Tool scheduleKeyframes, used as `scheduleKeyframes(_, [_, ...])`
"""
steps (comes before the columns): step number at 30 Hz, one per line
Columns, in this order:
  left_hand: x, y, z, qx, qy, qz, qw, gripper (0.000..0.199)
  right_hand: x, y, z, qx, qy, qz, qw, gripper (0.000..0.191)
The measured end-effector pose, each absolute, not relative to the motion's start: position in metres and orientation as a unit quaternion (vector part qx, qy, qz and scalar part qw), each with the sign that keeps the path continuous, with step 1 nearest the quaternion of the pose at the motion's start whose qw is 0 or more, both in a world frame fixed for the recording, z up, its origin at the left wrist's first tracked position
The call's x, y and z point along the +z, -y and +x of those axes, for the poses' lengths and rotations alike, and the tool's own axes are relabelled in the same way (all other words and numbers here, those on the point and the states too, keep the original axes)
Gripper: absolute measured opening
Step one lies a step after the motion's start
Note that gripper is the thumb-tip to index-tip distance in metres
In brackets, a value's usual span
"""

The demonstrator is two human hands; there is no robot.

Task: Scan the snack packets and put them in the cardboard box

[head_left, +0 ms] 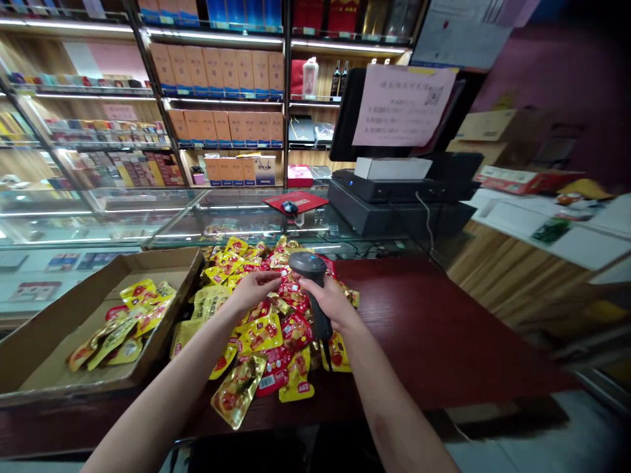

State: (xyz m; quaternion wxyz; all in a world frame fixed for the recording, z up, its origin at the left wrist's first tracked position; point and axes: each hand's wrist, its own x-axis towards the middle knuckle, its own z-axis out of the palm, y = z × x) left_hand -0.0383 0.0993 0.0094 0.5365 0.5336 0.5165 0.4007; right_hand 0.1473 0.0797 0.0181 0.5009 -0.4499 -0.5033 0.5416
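Note:
A pile of yellow, red and gold snack packets covers the middle of the dark red counter. My right hand is at the grip of a black handheld scanner, whose head points away from me above the pile. Just left of the scanner, my left hand reaches over the packets, its fingers bent toward the scanner; whether it pinches a packet is too small to tell. To the left, an open cardboard box holds several yellow and gold packets.
Behind the pile are a glass display case, a red mouse pad with a mouse, and a cash register terminal. Stocked shelves line the back wall. On the right, boxes stand on a wood-sided counter.

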Motion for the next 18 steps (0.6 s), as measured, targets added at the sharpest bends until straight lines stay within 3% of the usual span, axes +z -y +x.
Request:
scheduleKeyframes(7, [-0.022, -0.109, -0.017, 0.387, -0.547, 0.528, 0.521, 0.056, -0.002, -0.086, 0.174, 0.515, 0.446, -0.526, 0.510, 0.032])
scheduleKeyframes(13, [-0.025, -0.109, -0.017, 0.371, -0.582, 0.523, 0.500, 0.059, -0.018, -0.092, 0.157, 0.635, 0.328, -0.481, 0.509, 0.023])
scheduleKeyframes(18, [-0.008, -0.101, -0.025, 0.398, -0.540, 0.493, 0.553, 0.051, -0.007, -0.084, 0.139, 0.679, 0.335, -0.382, 0.530, 0.026])
